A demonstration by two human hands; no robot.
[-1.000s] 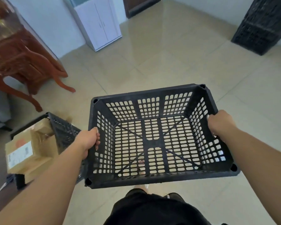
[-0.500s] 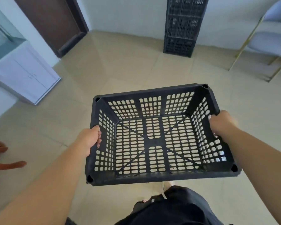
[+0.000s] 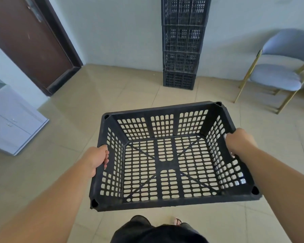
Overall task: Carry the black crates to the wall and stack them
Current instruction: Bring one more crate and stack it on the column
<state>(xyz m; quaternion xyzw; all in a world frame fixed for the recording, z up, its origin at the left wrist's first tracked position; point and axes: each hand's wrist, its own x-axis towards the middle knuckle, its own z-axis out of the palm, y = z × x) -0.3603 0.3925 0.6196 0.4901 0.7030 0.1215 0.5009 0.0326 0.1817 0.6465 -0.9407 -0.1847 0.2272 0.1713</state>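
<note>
A person is holding an empty black perforated crate (image 3: pixel 167 155) out in front of the body, above the beige tiled floor (image 3: pixel 77 172), with its open top facing up and the floor showing through its slotted base. The left hand (image 3: pixel 96 159) is gripping the crate's left wall, fingers curled over the rim and through the slots. The right hand (image 3: pixel 239 142) is clenching the right wall in the same way, knuckles up, the fingertips hidden behind the wall. Far ahead, a tall stack of black crates (image 3: pixel 182 42) is standing on the floor against the pale wall (image 3: pixel 121 32), well apart from the carried crate. To the far right, a grey upholstered chair (image 3: pixel 277 74) with gold legs is sitting near the wall. To the far left, a dark brown door (image 3: pixel 30 41) is showing, and a white cabinet (image 3: pixel 11 120) is standing at the left edge. Dark shorts (image 3: pixel 154 232) are showing at the near edge.
</note>
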